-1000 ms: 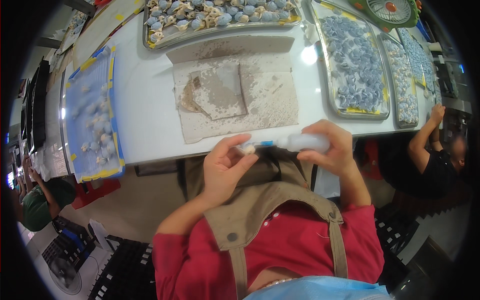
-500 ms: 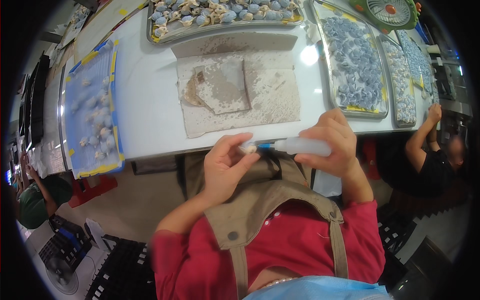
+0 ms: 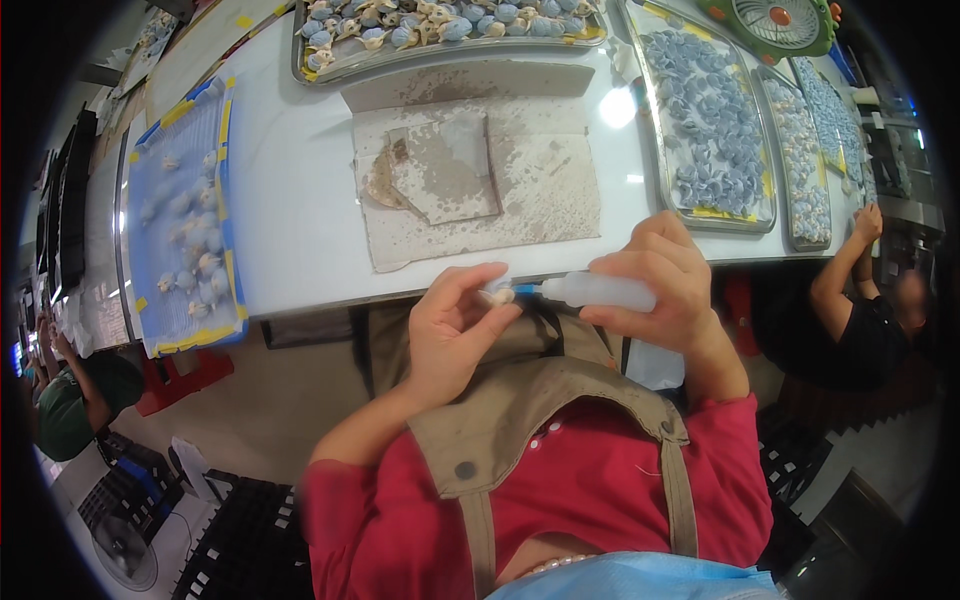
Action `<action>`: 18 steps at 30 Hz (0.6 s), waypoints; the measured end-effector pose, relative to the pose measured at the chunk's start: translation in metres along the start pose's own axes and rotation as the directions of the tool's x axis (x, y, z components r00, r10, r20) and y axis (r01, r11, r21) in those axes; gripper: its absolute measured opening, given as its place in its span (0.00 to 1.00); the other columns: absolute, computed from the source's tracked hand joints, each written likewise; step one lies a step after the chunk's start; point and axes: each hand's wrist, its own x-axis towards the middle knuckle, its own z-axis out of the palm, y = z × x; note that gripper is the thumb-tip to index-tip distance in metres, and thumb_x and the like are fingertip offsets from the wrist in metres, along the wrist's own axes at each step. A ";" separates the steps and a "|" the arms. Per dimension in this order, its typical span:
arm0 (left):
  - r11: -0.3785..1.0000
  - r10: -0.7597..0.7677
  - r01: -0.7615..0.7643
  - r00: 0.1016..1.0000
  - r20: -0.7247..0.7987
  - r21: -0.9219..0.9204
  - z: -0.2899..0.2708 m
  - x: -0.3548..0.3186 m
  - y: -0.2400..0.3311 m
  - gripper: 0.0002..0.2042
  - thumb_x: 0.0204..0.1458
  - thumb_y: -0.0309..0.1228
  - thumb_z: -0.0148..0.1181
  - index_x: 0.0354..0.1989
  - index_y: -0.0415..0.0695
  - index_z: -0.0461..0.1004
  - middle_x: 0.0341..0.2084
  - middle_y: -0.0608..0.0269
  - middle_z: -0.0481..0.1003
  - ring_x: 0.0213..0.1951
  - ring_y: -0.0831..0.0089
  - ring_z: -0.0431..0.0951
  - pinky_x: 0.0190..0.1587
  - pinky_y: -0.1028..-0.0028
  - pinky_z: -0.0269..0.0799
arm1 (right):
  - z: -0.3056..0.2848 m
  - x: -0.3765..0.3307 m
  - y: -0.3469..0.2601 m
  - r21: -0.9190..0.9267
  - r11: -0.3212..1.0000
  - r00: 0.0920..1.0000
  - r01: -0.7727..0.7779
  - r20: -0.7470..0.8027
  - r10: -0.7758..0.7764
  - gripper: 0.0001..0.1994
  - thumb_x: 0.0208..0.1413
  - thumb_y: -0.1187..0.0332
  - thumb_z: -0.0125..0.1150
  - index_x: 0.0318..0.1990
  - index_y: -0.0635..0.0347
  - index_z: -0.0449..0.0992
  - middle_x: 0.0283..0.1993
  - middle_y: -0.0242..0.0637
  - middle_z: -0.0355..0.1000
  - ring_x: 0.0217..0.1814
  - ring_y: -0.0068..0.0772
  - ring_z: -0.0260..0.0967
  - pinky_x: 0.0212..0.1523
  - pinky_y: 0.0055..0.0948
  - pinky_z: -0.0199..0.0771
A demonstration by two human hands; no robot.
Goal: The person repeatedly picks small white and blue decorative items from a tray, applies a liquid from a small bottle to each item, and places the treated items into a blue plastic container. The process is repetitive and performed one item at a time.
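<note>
Between the thumb and fingers of my left hand (image 3: 455, 325) is a small blue and cream figurine (image 3: 498, 293), partly hidden by the fingertips. My right hand (image 3: 665, 290) is wrapped round a translucent white squeeze bottle (image 3: 605, 291), held nearly level. The bottle's blue nozzle tip (image 3: 527, 290) points left and meets the figurine or lies right beside it; I cannot tell which. Both hands are in front of the table's near edge, above my brown apron (image 3: 500, 375).
Stained cardboard (image 3: 545, 190) lies on the white table (image 3: 290, 200). A metal tray (image 3: 450, 62) of figurines stands behind it. On the right are a tray of blue-grey cupped pieces (image 3: 705, 130) and a green fan (image 3: 780, 25). A blue tray (image 3: 185, 230) sits left. Other people work at both sides.
My right hand and the squeeze bottle have shifted very slightly to the left. My left hand and the figurine have hardly moved.
</note>
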 end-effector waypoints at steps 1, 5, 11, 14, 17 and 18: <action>1.000 0.001 -0.001 1.000 0.001 -0.002 0.000 0.000 0.000 0.20 0.48 0.15 0.56 0.51 0.36 0.64 0.41 0.60 0.70 0.41 0.79 0.70 0.45 0.79 0.68 | 0.001 0.000 0.000 0.003 1.000 1.000 0.001 -0.001 -0.001 0.19 0.28 0.62 0.74 0.30 0.56 0.76 0.21 0.29 0.65 0.26 0.33 0.60 0.25 0.27 0.62; 1.000 -0.003 0.003 1.000 -0.004 -0.006 0.000 0.000 -0.001 0.20 0.48 0.15 0.56 0.51 0.35 0.64 0.41 0.60 0.70 0.41 0.79 0.70 0.45 0.79 0.68 | 0.000 0.000 0.001 -0.002 1.000 1.000 -0.001 0.012 0.001 0.19 0.27 0.62 0.74 0.30 0.56 0.76 0.21 0.29 0.65 0.26 0.33 0.60 0.26 0.27 0.62; 0.998 -0.031 0.031 0.999 -0.012 -0.046 0.000 0.000 0.002 0.20 0.48 0.15 0.56 0.51 0.35 0.64 0.40 0.60 0.70 0.40 0.78 0.71 0.45 0.79 0.68 | -0.001 -0.003 0.003 0.012 1.000 1.000 -0.014 -0.019 0.015 0.19 0.27 0.63 0.75 0.30 0.57 0.75 0.21 0.30 0.65 0.26 0.33 0.60 0.26 0.27 0.62; 0.992 -0.073 0.069 0.997 -0.027 -0.109 0.002 0.001 0.003 0.19 0.48 0.16 0.56 0.51 0.34 0.64 0.41 0.59 0.70 0.41 0.77 0.71 0.46 0.78 0.69 | -0.002 -0.005 0.004 0.018 0.999 0.999 -0.029 -0.026 0.030 0.19 0.27 0.63 0.75 0.30 0.57 0.75 0.21 0.30 0.65 0.27 0.34 0.60 0.26 0.28 0.62; 0.989 -0.074 0.072 0.997 -0.010 -0.131 0.002 0.000 0.003 0.19 0.48 0.16 0.56 0.51 0.34 0.64 0.41 0.58 0.70 0.42 0.76 0.71 0.46 0.77 0.69 | -0.001 -0.006 0.004 0.033 0.999 0.999 -0.038 -0.027 0.039 0.19 0.27 0.64 0.75 0.30 0.57 0.75 0.21 0.30 0.65 0.27 0.34 0.60 0.26 0.28 0.62; 0.990 -0.074 0.072 0.997 -0.013 -0.121 0.002 0.000 0.003 0.19 0.48 0.16 0.56 0.51 0.34 0.64 0.41 0.58 0.70 0.42 0.76 0.71 0.46 0.77 0.69 | -0.001 -0.006 0.003 0.032 0.999 0.999 -0.034 -0.025 0.035 0.18 0.27 0.64 0.75 0.30 0.57 0.75 0.21 0.30 0.65 0.27 0.34 0.60 0.26 0.28 0.62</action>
